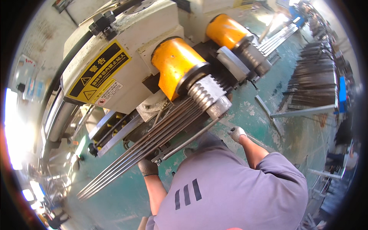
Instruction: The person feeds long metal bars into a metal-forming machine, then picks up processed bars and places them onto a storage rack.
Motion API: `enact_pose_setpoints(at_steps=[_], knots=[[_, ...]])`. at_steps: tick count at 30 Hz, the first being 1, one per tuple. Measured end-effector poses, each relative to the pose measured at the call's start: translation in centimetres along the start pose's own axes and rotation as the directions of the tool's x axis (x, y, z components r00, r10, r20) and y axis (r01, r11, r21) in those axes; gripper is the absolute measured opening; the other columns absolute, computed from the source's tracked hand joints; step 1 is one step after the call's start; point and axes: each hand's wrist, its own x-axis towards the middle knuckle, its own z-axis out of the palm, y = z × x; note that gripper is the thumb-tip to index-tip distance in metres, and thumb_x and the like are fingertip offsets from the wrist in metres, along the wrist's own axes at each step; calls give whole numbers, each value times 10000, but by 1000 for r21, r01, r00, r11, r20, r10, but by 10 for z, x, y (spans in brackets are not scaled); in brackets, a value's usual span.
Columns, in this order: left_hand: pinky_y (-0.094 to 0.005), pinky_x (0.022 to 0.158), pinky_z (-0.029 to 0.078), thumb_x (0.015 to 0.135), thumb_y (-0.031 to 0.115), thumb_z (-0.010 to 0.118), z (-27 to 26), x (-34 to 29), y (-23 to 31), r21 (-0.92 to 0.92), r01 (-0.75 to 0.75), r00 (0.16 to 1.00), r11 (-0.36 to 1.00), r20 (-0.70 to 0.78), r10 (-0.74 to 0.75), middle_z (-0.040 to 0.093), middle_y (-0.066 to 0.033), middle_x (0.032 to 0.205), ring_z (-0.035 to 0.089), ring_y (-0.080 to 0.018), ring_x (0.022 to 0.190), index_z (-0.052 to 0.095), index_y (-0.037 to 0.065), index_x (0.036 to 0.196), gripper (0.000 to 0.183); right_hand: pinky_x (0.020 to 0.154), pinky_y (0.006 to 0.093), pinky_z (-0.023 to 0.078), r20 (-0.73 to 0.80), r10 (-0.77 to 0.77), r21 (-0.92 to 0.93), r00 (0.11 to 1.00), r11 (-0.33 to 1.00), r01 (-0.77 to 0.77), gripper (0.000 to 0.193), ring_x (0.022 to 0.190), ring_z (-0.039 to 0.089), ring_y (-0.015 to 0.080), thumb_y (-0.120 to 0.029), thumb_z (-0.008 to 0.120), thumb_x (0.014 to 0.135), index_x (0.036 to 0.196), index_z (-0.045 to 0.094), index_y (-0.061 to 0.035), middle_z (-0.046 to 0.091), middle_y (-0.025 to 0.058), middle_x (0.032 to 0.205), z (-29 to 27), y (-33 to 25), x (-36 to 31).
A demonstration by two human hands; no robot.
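Note:
My left hand (148, 167), in a pale work glove, is at the underside of several long metal tubes (142, 153). The tubes hide its fingers, so its grip does not show. These tubes slant from a ridged metal die (209, 94) down to the lower left. Beside them runs a rod with a coil spring (191, 137). To the right, away from the machine, my gloved right hand (237, 133) is closed with the fingers curled; what is in it cannot be made out. A grey bar (260, 142) shows behind that hand and forearm.
A cream machine body (153, 27) with a yellow-black warning label (100, 72) stands ahead. It carries two orange cylinders (178, 63) (226, 30). A big stack of dark tubes (312, 76) rests on a metal frame (303, 111) at right. The green floor (126, 205) is worn.

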Motion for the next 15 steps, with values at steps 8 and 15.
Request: enact_pose_setpoints(at_steps=[8, 15], knots=[[-351, 1006, 520, 903, 8, 775, 0, -27, 22, 48, -1, 980, 999, 198, -8, 737, -112, 1238, 666, -242, 1172, 599, -28, 1309, 444, 749, 369, 560, -200, 11, 185, 980, 982, 27, 368, 782, 716, 209, -312, 728, 930, 1090, 768, 18, 772, 139, 878, -19, 6, -89], [-472, 964, 473, 1080, 327, 468, -6, -51, 76, -256, -134, 911, 958, 348, 220, 695, -153, 1283, 607, -306, 1117, 649, 64, 1289, 382, 818, 326, 552, -537, -100, 674, 838, 546, 497, 261, 870, 699, 171, -163, 706, 980, 1144, 733, 38, 775, 102, 975, -85, -100, -70]])
